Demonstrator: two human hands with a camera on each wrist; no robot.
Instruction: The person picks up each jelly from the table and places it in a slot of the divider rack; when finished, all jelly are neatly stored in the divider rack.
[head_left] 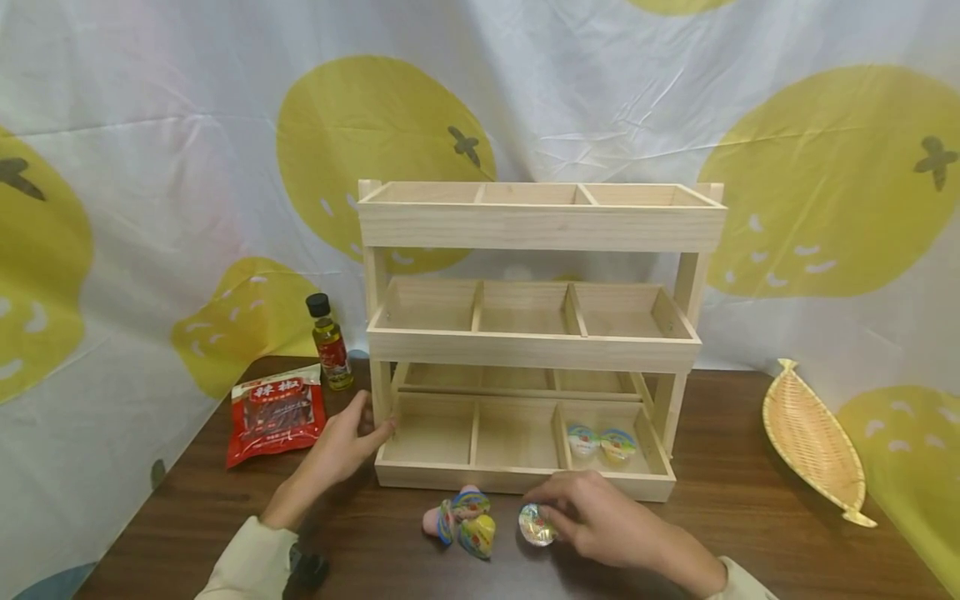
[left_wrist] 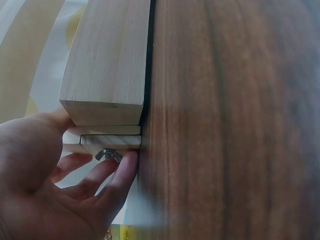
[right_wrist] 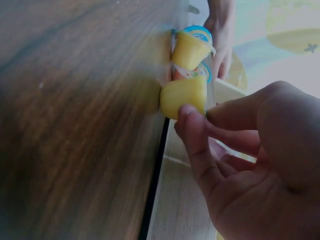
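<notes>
Right hand pinches a foil-lidded jelly cup between thumb and bent fingers just in front of the three-tier wooden rack; three loose jelly cups cluster on the surface to its left. Left hand, partly closed, grips the rack's left end beside a wing nut, and two jelly cups sit in the bottom tier's right compartment. Out to the sides: red chili packet at left, woven basket at right, black-capped bottle behind the packet.

Busy table | rack beyond right grip | three jelly cups left of it | packet, bottle near left grip | basket right of both
</notes>
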